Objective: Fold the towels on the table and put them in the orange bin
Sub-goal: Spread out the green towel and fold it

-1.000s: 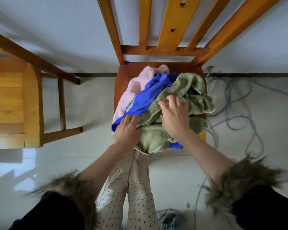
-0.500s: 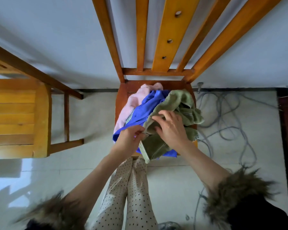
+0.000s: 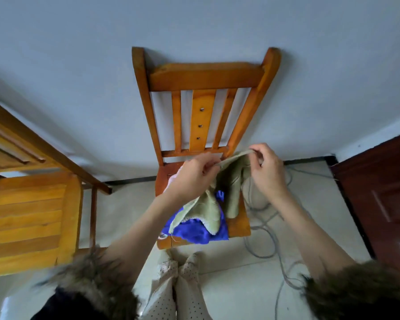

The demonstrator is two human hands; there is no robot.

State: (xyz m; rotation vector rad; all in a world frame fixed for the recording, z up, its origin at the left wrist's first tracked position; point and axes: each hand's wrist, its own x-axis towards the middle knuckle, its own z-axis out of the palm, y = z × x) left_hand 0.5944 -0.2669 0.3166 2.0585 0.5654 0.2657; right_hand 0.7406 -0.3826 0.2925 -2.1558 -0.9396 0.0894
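Your left hand (image 3: 192, 179) and your right hand (image 3: 267, 173) are both raised over the chair (image 3: 206, 77), each pinching the top hem of the green towel (image 3: 231, 181). The hem runs taut between them as a thin edge, from your left fingertips up to your right thumb and forefinger. Your left hand's fingers are curled tightly on its end; your right hand's are clamped on the other end, higher and nearer the chair's back slats.

Below your hands the green towel hangs in two loose folds. Its lower hem, with a pale trim, drapes just under your left wrist and rests on the blue towel (image 3: 194, 232). The blue towel lies crumpled on the seat beneath your left forearm, spilling over the seat's near edge. A sliver of pink towel (image 3: 174, 179) shows just left of your left hand, mostly hidden behind it.

To the right of your right hand there is bare floor with loose grey cables (image 3: 266, 227) looping across it, then a dark red door (image 3: 383, 195). Left of your left arm stands a second wooden chair (image 3: 32, 215), well apart, with open floor between. The orange bin is not in view.
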